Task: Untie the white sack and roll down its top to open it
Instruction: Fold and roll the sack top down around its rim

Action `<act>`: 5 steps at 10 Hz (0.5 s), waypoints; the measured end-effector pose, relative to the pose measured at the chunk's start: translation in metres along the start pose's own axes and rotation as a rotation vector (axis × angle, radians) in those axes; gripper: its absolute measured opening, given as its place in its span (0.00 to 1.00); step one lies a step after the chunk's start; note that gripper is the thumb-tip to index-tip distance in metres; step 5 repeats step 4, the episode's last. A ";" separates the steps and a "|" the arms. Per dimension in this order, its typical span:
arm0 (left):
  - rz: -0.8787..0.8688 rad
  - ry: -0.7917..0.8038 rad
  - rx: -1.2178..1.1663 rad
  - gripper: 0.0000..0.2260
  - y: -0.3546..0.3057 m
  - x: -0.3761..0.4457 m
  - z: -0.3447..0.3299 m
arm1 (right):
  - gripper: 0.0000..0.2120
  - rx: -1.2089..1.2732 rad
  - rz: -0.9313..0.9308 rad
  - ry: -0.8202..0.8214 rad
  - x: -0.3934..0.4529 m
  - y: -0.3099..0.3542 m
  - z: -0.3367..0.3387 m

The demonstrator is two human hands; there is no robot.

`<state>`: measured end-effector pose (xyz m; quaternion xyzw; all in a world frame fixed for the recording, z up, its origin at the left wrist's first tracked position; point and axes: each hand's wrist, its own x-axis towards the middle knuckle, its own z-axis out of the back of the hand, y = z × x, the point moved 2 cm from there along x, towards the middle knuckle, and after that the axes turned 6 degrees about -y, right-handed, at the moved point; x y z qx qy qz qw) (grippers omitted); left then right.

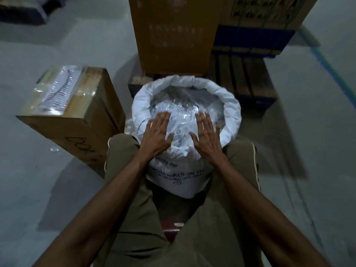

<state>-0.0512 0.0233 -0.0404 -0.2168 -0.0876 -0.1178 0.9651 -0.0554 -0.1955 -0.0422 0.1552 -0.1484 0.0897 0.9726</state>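
Note:
The white woven sack stands upright between my knees, its top rolled down into a thick ring and its mouth wide open. Inside lie several clear plastic packets. Black print runs across the sack's front below the rim. My left hand lies flat, fingers spread, over the near left part of the opening. My right hand lies flat and spread over the near right part. Neither hand grips anything. No tie or string shows.
A cardboard box with a plastic-wrapped top stands on the floor at the left, close to my left knee. A tall carton and stacked cartons on a pallet rise right behind the sack. Grey concrete floor lies around.

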 end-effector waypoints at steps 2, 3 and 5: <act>0.069 -0.022 -0.071 0.36 -0.003 0.041 -0.021 | 0.39 0.140 -0.164 0.018 0.033 -0.006 -0.018; 0.085 0.001 -0.080 0.36 0.000 0.059 -0.015 | 0.37 0.150 -0.175 0.017 0.055 -0.011 -0.008; 0.092 0.057 -0.101 0.35 -0.003 0.077 -0.012 | 0.37 0.157 -0.201 0.072 0.068 -0.016 -0.001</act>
